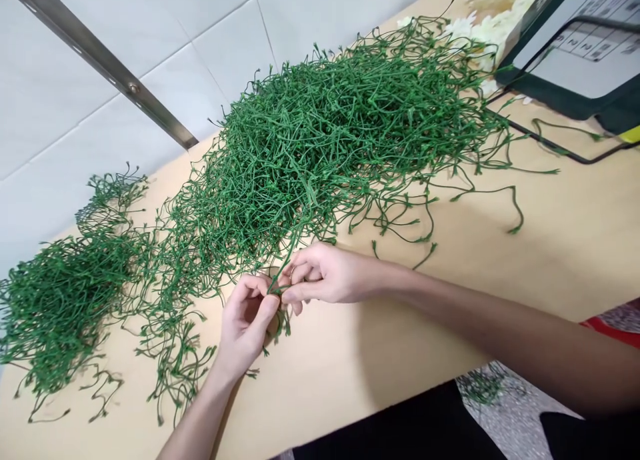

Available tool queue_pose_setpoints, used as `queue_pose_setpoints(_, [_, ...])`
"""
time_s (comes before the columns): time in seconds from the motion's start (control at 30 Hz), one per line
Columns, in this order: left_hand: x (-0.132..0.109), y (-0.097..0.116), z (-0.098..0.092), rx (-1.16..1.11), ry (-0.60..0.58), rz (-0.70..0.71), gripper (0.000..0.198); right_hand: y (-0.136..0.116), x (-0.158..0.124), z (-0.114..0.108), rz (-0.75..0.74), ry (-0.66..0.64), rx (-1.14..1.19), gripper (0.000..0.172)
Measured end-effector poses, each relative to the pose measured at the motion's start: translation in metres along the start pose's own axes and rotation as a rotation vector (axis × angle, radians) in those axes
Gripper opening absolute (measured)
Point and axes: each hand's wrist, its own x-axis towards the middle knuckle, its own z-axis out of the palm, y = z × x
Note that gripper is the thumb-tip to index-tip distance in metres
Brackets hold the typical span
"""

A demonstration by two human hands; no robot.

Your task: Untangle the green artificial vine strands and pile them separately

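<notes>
Both hands were working right at the near edge of the big pile. The left hand [247, 320] was curled with its fingertips pinching a green plastic stem [287, 263], and the right hand [325, 277] had its thumb and fingers pinched on the same stem just beside it, so the two hands were basically touching. The stem ran up from the fingers into the main heap of green stems [325, 133], which sprawled across the middle of the surface [550, 247] almost to the back edge.

The surface itself was a pale, light-wood-looking top, pretty bare on the right. Off to the left sat a smaller pile of green stems [60, 293], with loose strands trailing between it and the big heap. At the far right corner there were some white artificial flowers [480, 33] and next to them a dark green tray-like thing [575, 80] with a printed sheet in it, couldn't read it. A thin black cable [575, 155] ran over the surface near that.

Behind it all was a white tiled wall [100, 113] with a metal rail [100, 57] running diagonally across. A speckled floor [510, 413] showed below the near edge.
</notes>
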Motion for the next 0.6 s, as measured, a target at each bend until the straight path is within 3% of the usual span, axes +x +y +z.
queue_pose_setpoints(0.1, [0.001, 0.003, 0.001, -0.013, -0.01, -0.017, 0.021, -0.005, -0.001, 0.001, 0.044, -0.039, -0.063, 0.012])
queue_pose_setpoints(0.2, [0.003, 0.003, -0.001, 0.022, -0.05, -0.035, 0.02, -0.01, -0.002, 0.002, -0.021, -0.054, -0.097, 0.016])
queue_pose_setpoints(0.3, [0.005, 0.003, -0.005, 0.116, -0.133, 0.003, 0.034, -0.01, -0.003, 0.001, -0.069, -0.071, -0.119, 0.025])
queue_pose_setpoints(0.43, [0.007, 0.005, -0.005, 0.178, -0.332, 0.089, 0.058, -0.009, -0.005, 0.001, -0.032, -0.137, -0.192, 0.03])
queue_pose_setpoints(0.6, [0.007, 0.005, -0.005, 0.218, -0.352, 0.153, 0.064, -0.012, -0.008, 0.003, 0.029, -0.158, -0.219, 0.03])
